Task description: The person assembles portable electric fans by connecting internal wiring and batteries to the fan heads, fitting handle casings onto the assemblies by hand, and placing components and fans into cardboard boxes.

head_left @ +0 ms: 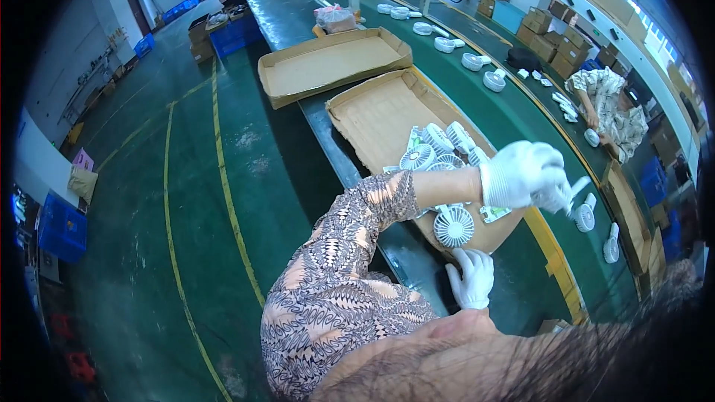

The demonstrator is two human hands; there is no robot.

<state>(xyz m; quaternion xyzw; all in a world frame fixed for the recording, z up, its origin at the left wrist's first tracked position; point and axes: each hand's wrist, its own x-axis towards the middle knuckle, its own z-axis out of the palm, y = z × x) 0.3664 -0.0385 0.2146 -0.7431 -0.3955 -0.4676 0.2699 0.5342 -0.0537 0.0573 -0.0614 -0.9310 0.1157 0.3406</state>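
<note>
My left hand [525, 176], in a white glove, reaches across the cardboard tray to the belt side. Its fingers are closed and smeared by motion; a slim white part [579, 187] like a fan handle sticks out beside them. My right hand [472, 278], also gloved, lies at the tray's near edge with its fingers stretched out, just below a round white handheld fan [453, 225]. More white fans [418, 157] are heaped in the shallow cardboard tray [365, 115], partly hidden by my left forearm. Green circuit boards [494, 213] lie among them.
A second cardboard tray [335, 67] stands beyond. Along the green conveyor belt [521, 123], white fans [494, 80] lie in a row, others [585, 217] near my left hand. Across it, a co-worker in a patterned sleeve [614, 108] handles a white fan [592, 136]. Cartons [570, 48] are stacked behind.
</note>
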